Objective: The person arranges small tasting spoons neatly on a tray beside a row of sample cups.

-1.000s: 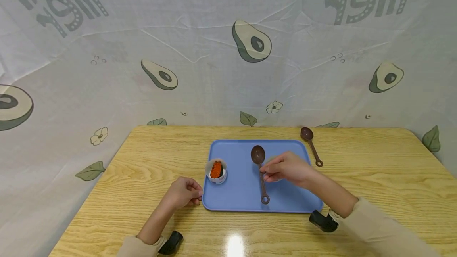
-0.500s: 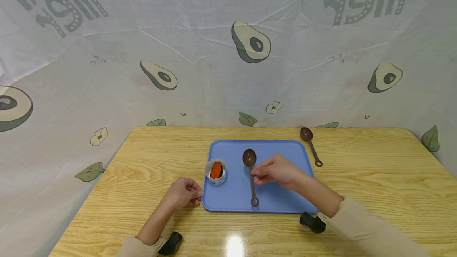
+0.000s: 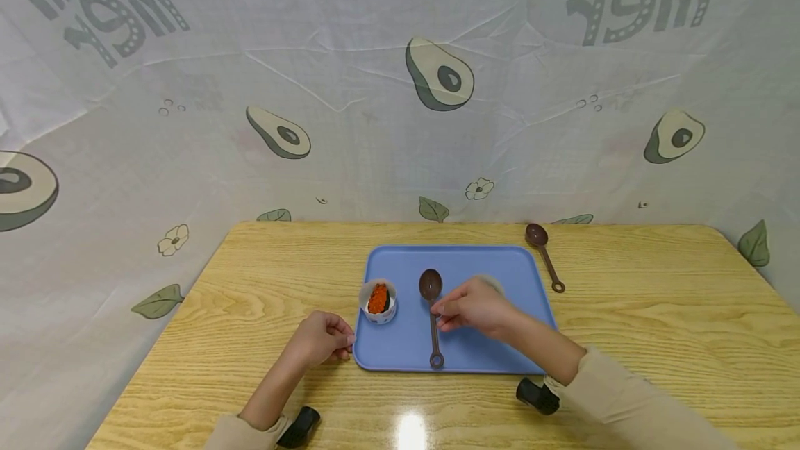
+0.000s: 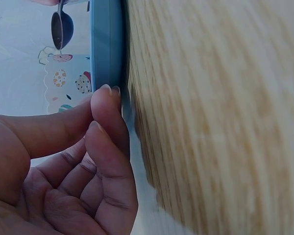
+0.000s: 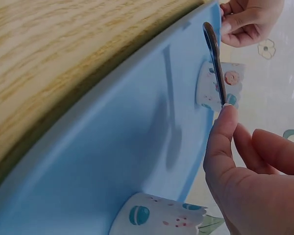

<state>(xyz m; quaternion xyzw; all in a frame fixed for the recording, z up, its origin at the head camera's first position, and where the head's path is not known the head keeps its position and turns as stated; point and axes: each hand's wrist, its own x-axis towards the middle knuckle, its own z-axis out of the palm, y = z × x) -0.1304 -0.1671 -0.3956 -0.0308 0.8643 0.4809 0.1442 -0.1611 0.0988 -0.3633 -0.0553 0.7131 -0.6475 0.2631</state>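
My right hand [image 3: 478,307] pinches a brown spoon [image 3: 431,283] by the middle of its handle, above the blue tray [image 3: 412,255]. In the right wrist view the spoon's shadow falls on the tray below it. At the tray's left edge my left hand [image 3: 325,337] pinches the rim between thumb and forefinger. A patterned paper cup [image 3: 379,314] with an orange-topped sushi piece [image 3: 378,297] stands by the tray's left side. A second paper cup [image 5: 152,215] stands on the right part of the tray, mostly hidden by my right hand in the head view.
Another brown spoon [image 3: 545,255] lies on the wooden table [image 3: 300,255], right of the tray. Behind the table hangs a pale cloth [image 3: 350,179] printed with avocados. Black wrist mounts [image 3: 537,396] sit under both sleeves.
My right hand has moved left and slightly toward me, carrying the spoon toward the cup with the sushi. My left hand has stayed at the tray's edge.
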